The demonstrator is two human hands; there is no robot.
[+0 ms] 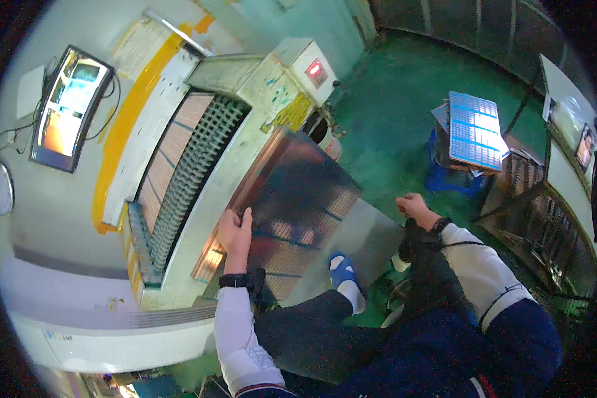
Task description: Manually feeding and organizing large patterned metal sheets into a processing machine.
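Note:
A large copper-coloured panel (298, 225) with dark strips leans in front of me, its far part dark and shiny. Along its left side the edges of more copper sheets seem to show. My left hand (235, 232) is at that left side, thumb raised and fingers curled round the panel's edge. Off to the right, my right hand (415, 207) is apart from the panel, fingers curled in; whatever they hold, if anything, is hidden. Beyond my left hand, another copper panel (170, 159) lies on the green rollers (202, 159) of a pale machine (262, 83).
A control box (308, 69) with a red display tops the machine's far end, above a bucket (328, 142). Blue-and-white panels (475, 132) lie stacked on a blue stand (454, 179). A rack (550, 199) stands at right. The wall holds a screen (71, 109) and a clock (2, 188).

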